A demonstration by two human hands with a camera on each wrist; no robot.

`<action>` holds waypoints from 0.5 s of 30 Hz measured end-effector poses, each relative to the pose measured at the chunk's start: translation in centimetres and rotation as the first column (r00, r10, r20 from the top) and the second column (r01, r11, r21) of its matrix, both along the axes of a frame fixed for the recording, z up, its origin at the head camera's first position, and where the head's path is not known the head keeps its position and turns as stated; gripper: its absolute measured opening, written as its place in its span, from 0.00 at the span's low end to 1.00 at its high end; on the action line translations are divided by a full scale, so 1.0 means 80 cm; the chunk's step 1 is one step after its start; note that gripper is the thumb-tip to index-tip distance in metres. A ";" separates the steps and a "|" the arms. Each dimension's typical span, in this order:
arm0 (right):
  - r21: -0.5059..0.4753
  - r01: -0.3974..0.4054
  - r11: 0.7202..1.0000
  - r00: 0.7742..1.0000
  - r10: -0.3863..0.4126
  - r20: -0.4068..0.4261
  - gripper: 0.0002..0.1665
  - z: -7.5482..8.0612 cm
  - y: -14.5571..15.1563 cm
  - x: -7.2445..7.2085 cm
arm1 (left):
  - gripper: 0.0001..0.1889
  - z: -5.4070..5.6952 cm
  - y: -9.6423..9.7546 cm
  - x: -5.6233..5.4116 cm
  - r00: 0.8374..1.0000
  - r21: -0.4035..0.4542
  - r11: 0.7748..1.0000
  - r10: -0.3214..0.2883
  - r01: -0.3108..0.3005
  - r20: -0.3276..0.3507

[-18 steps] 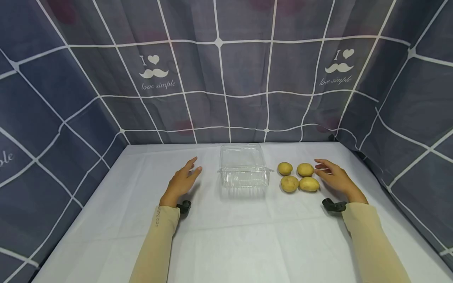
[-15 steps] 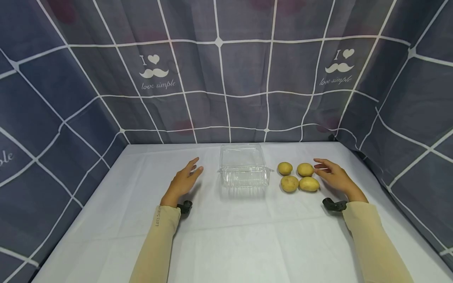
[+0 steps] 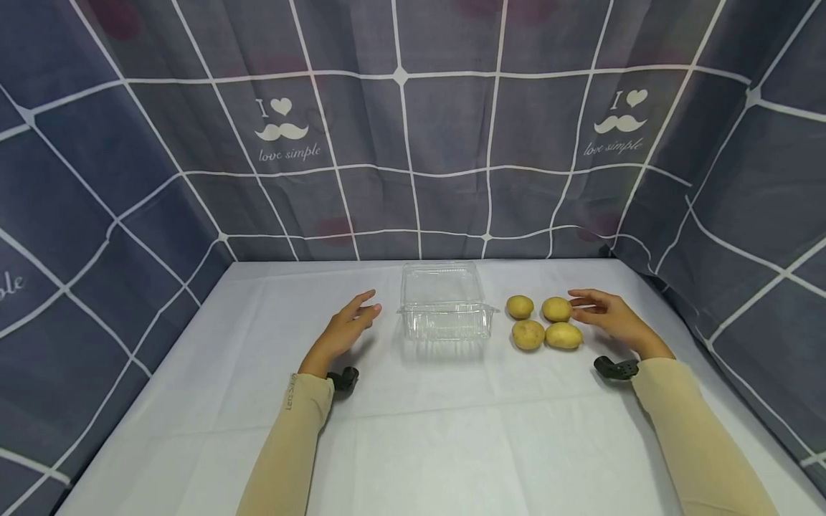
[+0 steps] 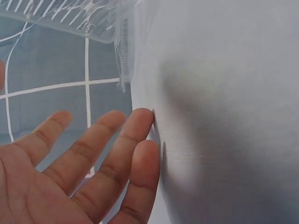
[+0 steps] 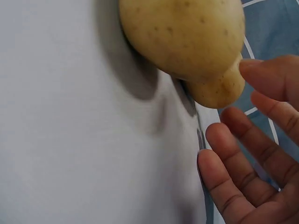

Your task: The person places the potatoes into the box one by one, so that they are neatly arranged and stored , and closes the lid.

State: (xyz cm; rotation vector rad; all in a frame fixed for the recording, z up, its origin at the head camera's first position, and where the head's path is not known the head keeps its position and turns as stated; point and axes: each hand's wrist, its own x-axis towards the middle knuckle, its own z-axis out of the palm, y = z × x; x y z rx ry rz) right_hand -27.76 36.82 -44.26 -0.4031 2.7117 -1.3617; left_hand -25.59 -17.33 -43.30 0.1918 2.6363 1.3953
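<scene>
A clear plastic clamshell box stands on the white table with its lid raised toward the back. To its left is my left hand, fingers loosely extended and holding nothing; the box's ribbed side shows beyond the fingers in the left wrist view. Several yellow potatoes sit in two rows right of the box. My right hand is at the back right potato, its fingertips right at that potato's edge. The front right potato lies just below the hand; in the right wrist view a large potato fills the top.
The front left potato and back left potato lie nearest the box. Dark checked curtains enclose the back and both sides of the white-covered table. A black camera mount sits on each wrist.
My left hand has shifted right, toward the clamshell box. The right hand has edged slightly left to the back right potato. Box and potatoes have stayed in place.
</scene>
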 end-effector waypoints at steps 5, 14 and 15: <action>-0.074 -0.058 0.996 0.997 0.062 0.055 0.37 0.000 0.006 -0.007 | 0.37 -0.002 0.003 -0.002 0.999 0.043 0.999 -0.013 0.012 0.029; -0.094 -0.100 0.991 0.985 0.112 0.131 0.40 0.006 0.005 -0.021 | 0.35 -0.002 0.011 -0.009 0.991 0.184 0.980 -0.097 0.078 0.096; -0.100 -0.101 0.990 0.984 0.114 0.134 0.40 0.007 0.004 -0.021 | 0.35 -0.002 0.012 -0.009 0.990 0.193 0.978 -0.103 0.083 0.100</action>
